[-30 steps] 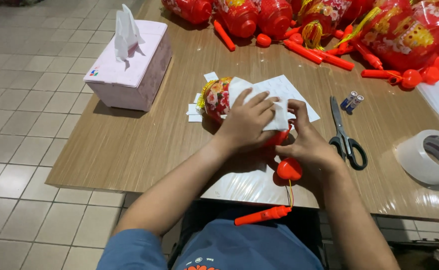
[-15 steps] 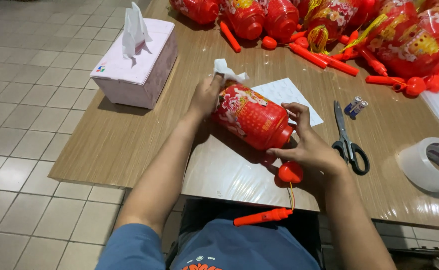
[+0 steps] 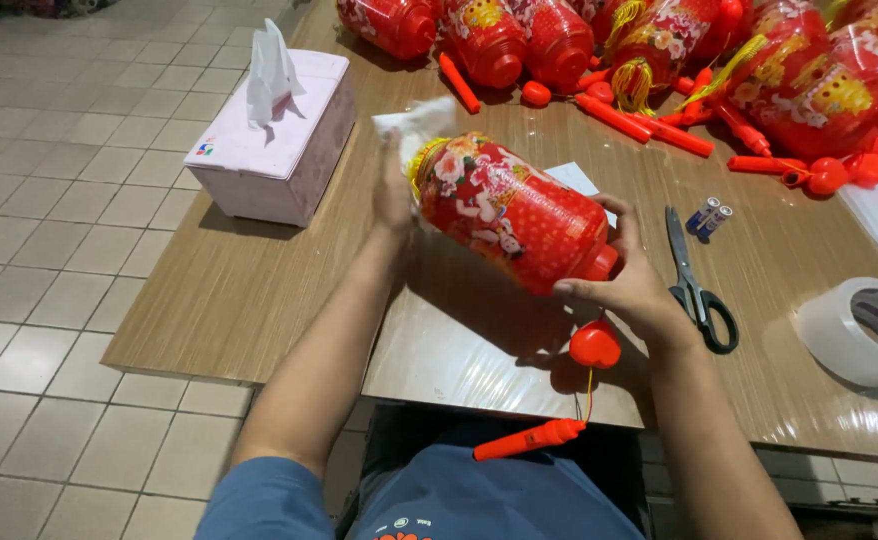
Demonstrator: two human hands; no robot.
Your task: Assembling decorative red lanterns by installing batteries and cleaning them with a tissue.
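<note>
Orange plastic shows nearest the body: a handle (image 3: 529, 440) hangs on a thin cord below a red ball (image 3: 595, 345), which dangles from the red lantern (image 3: 514, 210) held tilted above the wooden table (image 3: 259, 290). At the lantern's lower end the right hand (image 3: 634, 285) cups its base with fingers curled around it, while at its upper end the left hand (image 3: 396, 195) presses flat, fingers together, holding a white tissue (image 3: 417, 122) against the rim. Right of the lantern lie black scissors (image 3: 694, 285), two small batteries (image 3: 709, 215) and a tape roll (image 3: 864, 330); left of it stands a pink tissue box (image 3: 274, 150), and beyond it lies a heap of more red lanterns (image 3: 659, 40).
</note>
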